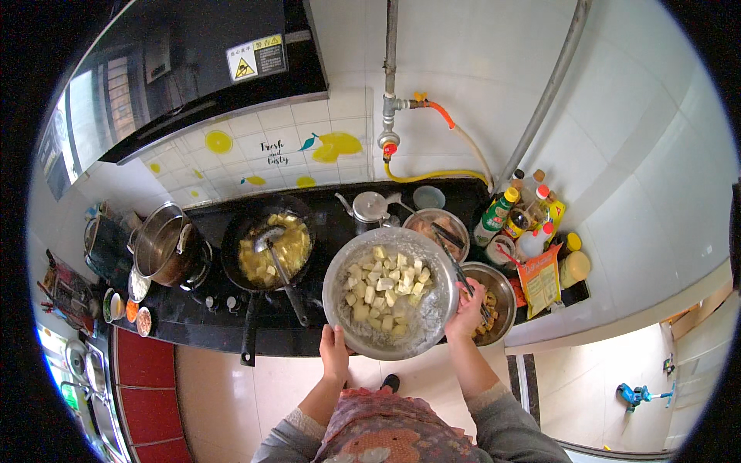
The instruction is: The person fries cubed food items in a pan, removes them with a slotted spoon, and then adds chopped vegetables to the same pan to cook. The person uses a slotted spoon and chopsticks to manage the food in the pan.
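Note:
My left hand (334, 351) grips the lower left rim of a large metal bowl (425, 334). Inside the bowl lie pale cubes (370, 289) coated in white powder. At the bowl's right rim my right hand (468, 309) holds it, together with dark chopsticks (457, 269). Left of the bowl, a black wok (228, 254) on the stove holds yellowish pieces frying in oil (289, 249). A metal ladle or skimmer (281, 266) with a black handle rests in the wok, its handle end leaning over the rim towards me.
A steel pot (168, 249) and small bowls, one of orange bits (132, 311), stand left. Behind the large bowl is a metal pot with a spout (369, 207). Right are a bowl of pinkish food (446, 223), a metal bowl of browned pieces (508, 301) and several bottles (496, 217).

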The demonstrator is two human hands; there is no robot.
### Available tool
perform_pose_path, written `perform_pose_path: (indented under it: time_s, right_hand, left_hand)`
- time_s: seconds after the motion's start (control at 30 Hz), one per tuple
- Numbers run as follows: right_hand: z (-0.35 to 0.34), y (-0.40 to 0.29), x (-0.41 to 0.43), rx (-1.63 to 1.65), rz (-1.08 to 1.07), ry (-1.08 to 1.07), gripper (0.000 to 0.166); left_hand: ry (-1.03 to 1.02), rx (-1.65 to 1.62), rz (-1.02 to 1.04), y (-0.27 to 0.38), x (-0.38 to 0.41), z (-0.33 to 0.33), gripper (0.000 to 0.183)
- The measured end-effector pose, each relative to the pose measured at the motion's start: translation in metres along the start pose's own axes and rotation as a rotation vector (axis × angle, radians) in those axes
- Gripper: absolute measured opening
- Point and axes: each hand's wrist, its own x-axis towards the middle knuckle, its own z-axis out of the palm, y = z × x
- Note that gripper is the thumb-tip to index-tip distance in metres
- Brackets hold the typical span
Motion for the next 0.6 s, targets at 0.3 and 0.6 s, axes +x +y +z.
perform_pose_path:
  time_s: [0.3,0.6]
  right_hand:
    - [-0.008,0.024,0.014,-0.131,0.006,-0.022,0.034]
    - [-0.012,0.039,0.019,-0.128,0.037,0.043,0.032]
  left_hand:
    - [0.031,0.057,-0.069,-0.019,0.016,-0.011,0.017]
    - [0.078,0.087,-0.095,-0.022,0.020,-0.011,0.016]
